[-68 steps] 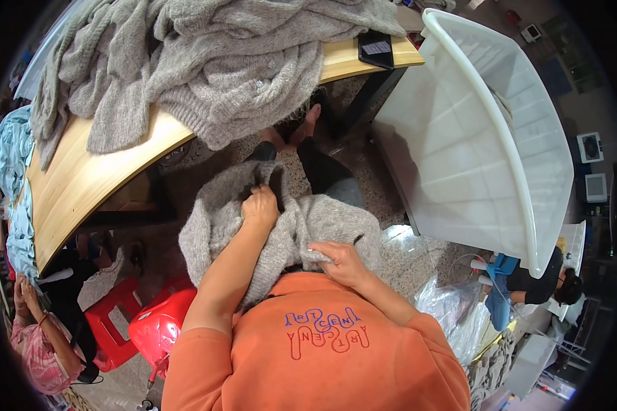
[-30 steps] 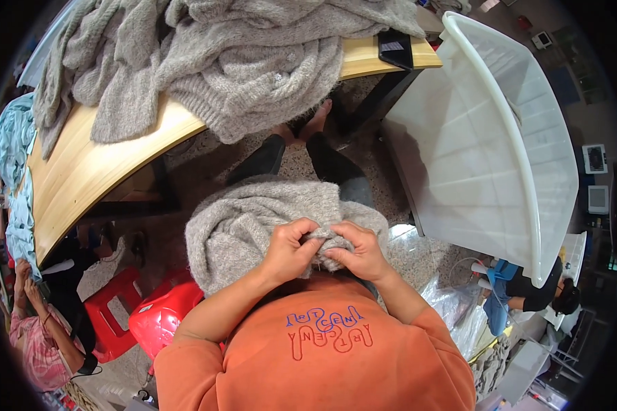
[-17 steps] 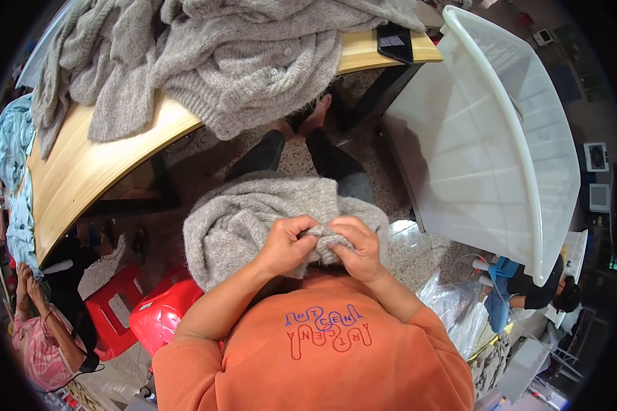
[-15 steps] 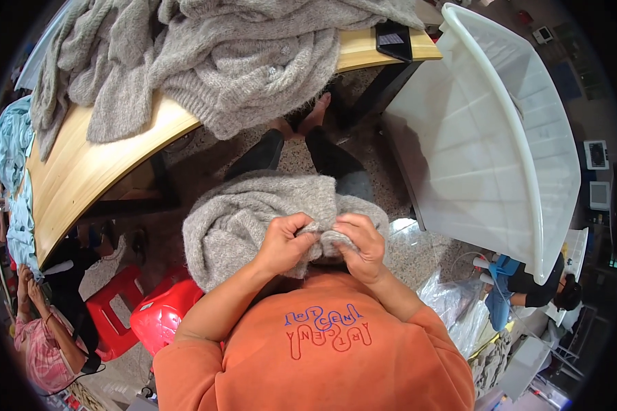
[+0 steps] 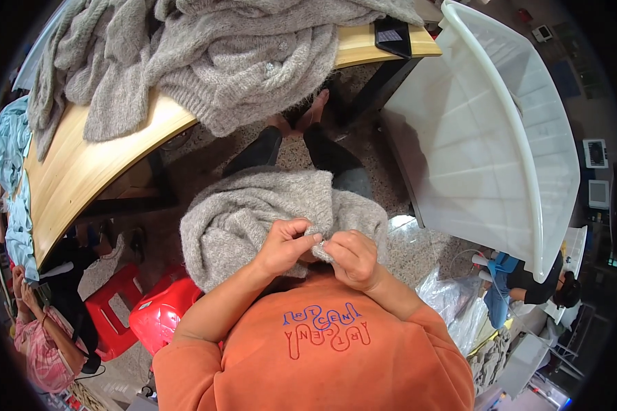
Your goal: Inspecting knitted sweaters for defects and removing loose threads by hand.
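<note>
A grey-brown knitted garment [image 5: 247, 212] lies bunched over my lap. Its near edge is pinched between my left hand [image 5: 286, 248] and my right hand [image 5: 353, 259], which almost meet in front of my chest. My left thumb and fingers close on the knit just left of the right hand's fingertips. Curled fingers on the right grip the same edge. Between the fingertips shows a small pale spot, too small to make out.
More grey knitwear [image 5: 233, 75] is heaped on the wooden table [image 5: 110, 154], beside a dark phone [image 5: 393, 38]. A large white plastic bin [image 5: 459, 144] stands on the right. Red stools [image 5: 161, 312] are at the left. Two people sit nearby, one at each side.
My right hand has shifted slightly left and its fingers have curled in tighter, closer to the left hand. The knit edge between them has drawn together.
</note>
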Demonstrator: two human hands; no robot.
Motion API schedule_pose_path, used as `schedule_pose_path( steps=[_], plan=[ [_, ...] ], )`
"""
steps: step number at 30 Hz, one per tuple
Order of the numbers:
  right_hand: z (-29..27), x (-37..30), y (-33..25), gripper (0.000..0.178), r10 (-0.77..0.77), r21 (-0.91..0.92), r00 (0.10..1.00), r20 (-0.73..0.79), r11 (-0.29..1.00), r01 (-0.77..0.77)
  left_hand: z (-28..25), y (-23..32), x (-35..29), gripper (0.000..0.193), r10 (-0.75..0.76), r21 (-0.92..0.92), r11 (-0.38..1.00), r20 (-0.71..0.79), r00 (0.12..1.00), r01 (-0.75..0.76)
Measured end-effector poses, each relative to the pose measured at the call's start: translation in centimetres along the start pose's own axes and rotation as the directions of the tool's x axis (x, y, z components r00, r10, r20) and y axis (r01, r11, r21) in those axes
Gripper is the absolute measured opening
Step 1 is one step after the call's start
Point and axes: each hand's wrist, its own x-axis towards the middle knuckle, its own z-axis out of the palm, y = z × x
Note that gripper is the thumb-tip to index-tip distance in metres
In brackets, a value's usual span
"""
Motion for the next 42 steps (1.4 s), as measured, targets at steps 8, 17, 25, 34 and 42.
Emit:
schedule_pose_path(
  steps=[8,17,25,34,42],
  plan=[
    [0.4,-0.4,-0.2,0.023,0.032,0.04,0.999,0.027,0.999,-0.033,0.1,-0.1,-0.8,0.01,-0.021,-0.025,0.999,0.018,1.0,0.021],
    [-0.5,-1.9,-1.8,0.029,0.12,0.162,0.992,0.026,0.979,-0.123,1.3,-0.1,-2.4,0.012,-0.019,0.081,0.997,0.047,0.999,0.016],
    [-1.2,-3.4,-3.2,0.032,0.109,0.146,0.994,0.012,0.983,-0.109,1.8,-1.1,-2.9,0.023,0.05,0.143,0.988,0.084,0.995,-0.062],
    [-1.5,-3.6,-4.9,0.032,0.003,0.049,1.0,-0.022,0.999,-0.002,2.3,-1.4,-4.5,0.026,0.046,0.096,0.994,0.088,0.995,-0.054],
    [-1.7,-3.1,-6.0,0.029,-0.026,0.018,1.0,-0.013,0.999,0.026,1.9,-1.5,-5.0,0.021,0.066,0.044,0.997,0.073,0.995,-0.069]
  ],
)
